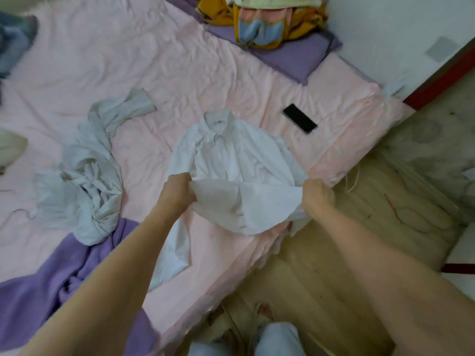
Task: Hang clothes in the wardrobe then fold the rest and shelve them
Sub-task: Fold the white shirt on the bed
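Head view. White collared shirt: lies front up on the pink bed sheet, near the bed's edge, collar pointing away from the person; one sleeve trails down the sheet toward the viewer. Its lower hem is lifted off the sheet and folded up toward the collar.

Left hand: fingers curled round the hem's left corner, gripping the cloth.

Right hand: fingers likewise curled, gripping the hem's right corner (both forearms bare).

Crumpled pale garment: heaped on the sheet, left of the shirt and apart from it, one cuffed sleeve stretched out above it; its lower end touches a purple cloth bunched at the near-left part of the bed.

Black phone: flat on the sheet, right of the collar.

Purple pillow: at the far end of the bed, carrying a yellow patterned bundle.

Blue-grey fabric: far-left edge, blurred.

Wooden floor: right of the bed.
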Demonstrator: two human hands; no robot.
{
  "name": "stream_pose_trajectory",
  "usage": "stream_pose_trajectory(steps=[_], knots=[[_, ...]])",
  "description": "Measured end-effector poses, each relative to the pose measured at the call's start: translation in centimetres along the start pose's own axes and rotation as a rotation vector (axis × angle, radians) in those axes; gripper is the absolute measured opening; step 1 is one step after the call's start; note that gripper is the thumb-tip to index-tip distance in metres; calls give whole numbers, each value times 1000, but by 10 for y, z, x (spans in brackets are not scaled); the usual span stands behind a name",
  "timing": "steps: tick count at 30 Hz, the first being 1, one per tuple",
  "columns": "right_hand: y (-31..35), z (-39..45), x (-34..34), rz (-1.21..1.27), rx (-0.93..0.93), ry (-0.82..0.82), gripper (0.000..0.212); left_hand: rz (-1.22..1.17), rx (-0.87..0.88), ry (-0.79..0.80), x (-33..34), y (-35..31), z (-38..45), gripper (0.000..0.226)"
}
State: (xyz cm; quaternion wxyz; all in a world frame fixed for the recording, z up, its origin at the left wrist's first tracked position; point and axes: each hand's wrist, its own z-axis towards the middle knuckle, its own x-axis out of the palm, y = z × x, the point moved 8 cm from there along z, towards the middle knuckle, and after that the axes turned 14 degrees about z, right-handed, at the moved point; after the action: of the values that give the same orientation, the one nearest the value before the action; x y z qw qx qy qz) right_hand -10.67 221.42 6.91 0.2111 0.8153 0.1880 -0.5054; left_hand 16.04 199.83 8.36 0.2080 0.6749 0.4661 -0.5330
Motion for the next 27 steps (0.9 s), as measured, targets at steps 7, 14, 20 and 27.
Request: stream_pose_trajectory(steps=[7, 14, 20, 27], knots=[[22, 12, -71, -214, -58, 79, 14, 151, -192, -39, -66, -7, 9, 24], [79, 90, -121, 813, -199, 15, 13, -829, -491, -198, -84, -36, 39, 13], [141, 143, -168, 760, -388, 321, 29, -288, -298, 67, -120, -71, 86, 11], [273, 158, -335, 582, -894, -207, 30, -393, -375, -533, -316, -69, 120, 21]])
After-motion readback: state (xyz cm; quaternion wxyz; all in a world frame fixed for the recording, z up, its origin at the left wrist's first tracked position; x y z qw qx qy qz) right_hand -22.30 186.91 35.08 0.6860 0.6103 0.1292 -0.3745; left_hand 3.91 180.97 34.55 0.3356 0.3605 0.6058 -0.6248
